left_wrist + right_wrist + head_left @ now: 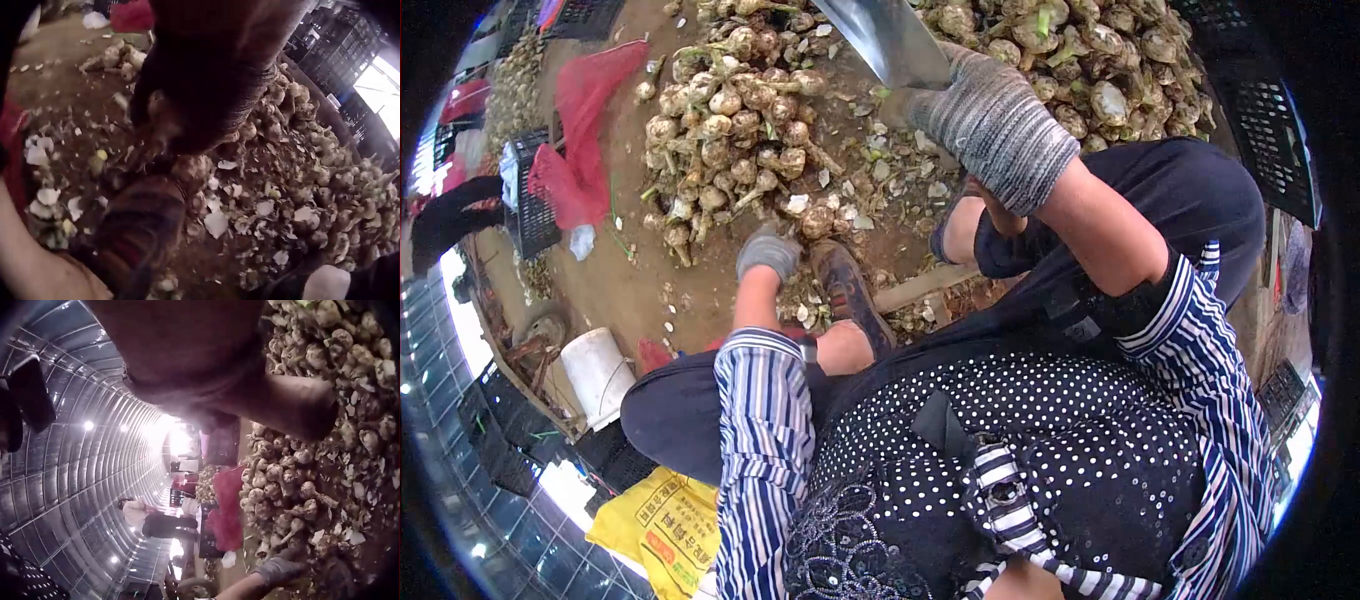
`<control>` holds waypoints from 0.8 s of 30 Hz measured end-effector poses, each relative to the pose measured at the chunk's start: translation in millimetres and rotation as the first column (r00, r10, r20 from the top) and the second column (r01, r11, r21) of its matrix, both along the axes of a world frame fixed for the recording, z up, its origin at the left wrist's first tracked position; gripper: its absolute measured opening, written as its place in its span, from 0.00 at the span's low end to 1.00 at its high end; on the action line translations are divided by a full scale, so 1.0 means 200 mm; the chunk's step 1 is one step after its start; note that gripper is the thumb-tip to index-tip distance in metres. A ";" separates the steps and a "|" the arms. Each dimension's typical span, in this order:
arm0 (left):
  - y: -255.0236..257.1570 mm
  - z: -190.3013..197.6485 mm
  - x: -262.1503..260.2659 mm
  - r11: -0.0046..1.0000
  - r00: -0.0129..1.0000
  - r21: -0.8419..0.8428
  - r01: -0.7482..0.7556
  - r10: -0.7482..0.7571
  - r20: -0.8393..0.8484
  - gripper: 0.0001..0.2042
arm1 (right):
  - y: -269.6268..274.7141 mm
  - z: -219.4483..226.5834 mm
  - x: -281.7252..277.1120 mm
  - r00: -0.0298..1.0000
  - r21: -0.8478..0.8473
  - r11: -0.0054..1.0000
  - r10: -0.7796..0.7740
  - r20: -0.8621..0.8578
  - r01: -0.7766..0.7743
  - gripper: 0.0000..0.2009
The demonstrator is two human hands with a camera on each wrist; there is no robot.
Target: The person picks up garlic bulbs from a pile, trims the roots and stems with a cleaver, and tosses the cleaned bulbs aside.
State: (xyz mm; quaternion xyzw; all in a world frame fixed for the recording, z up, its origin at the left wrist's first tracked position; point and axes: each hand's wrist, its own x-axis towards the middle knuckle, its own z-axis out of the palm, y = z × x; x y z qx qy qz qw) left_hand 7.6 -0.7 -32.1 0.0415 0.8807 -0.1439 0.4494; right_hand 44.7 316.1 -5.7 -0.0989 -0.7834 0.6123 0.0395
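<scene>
In the head view the right hand [1000, 125], in a grey knitted glove, grips a broad metal blade [885, 40] that points up and left; a wooden handle [1002, 212] shows below the fist. The right wrist view shows this hand [187, 350] dark and close, with the handle [294, 403] sticking out. The gloved left hand [768, 252] is low at the near edge of a heap of bulbs with stalks [725, 125], beside a loose bulb [816, 222] and a shoe [845, 290]. Shadow in the left wrist view hides what the left hand's fingers [164, 115] touch.
A second bulb heap [1100, 70] lies at the upper right, with peelings [890, 165] between the heaps. Red netting [585, 120], black crates [535, 195], a white bucket [597, 375] and a yellow bag [662, 525] are at the left. Another person [156, 520] stands farther off.
</scene>
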 end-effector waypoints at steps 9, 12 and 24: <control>0.11 -0.14 0.11 0.970 0.997 0.233 -0.063 0.051 0.058 0.38 | 0.01 0.50 0.18 0.950 0.285 0.958 -0.089 0.299 0.000 0.21; 0.11 -0.08 0.08 0.948 0.989 0.291 -0.132 0.104 0.107 0.36 | 0.02 0.56 0.15 0.879 0.247 0.965 -0.039 0.474 -0.090 0.22; 0.32 0.43 0.00 -0.265 0.482 0.564 -0.782 0.318 0.817 0.29 | -0.07 0.51 0.23 0.940 0.258 0.956 0.046 0.338 -0.139 0.15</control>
